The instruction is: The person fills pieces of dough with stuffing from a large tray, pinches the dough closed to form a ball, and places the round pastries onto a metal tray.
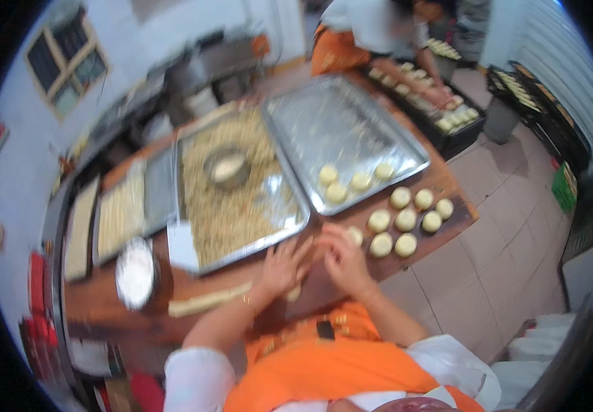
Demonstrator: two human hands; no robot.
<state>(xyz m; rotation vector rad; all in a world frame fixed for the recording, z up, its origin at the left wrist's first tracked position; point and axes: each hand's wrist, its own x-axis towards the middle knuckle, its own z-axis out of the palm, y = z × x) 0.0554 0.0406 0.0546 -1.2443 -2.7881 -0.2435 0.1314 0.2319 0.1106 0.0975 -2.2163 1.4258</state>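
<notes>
My left hand [284,269] lies over the wooden table's near edge with its fingers stretched out and spread. A small piece of dough [294,294] shows beside its palm. Close to it on the right, my right hand [343,259] is curled, its fingers bent inward; whatever is in them is hidden and blurred. A round dough ball [355,236] sits just right of that hand. To the left of my left forearm lies a long strip of dough [208,301]. More round dough balls [405,220] stand grouped on the table at the right.
Beyond my hands are a tray of crumbly filling [200,206] holding a metal bowl [213,165], and a metal tray [331,123] with several dough balls. A bowl of white powder [135,275] stands left. At the back right, a co-worker [372,34] reaches over a black tray [463,141].
</notes>
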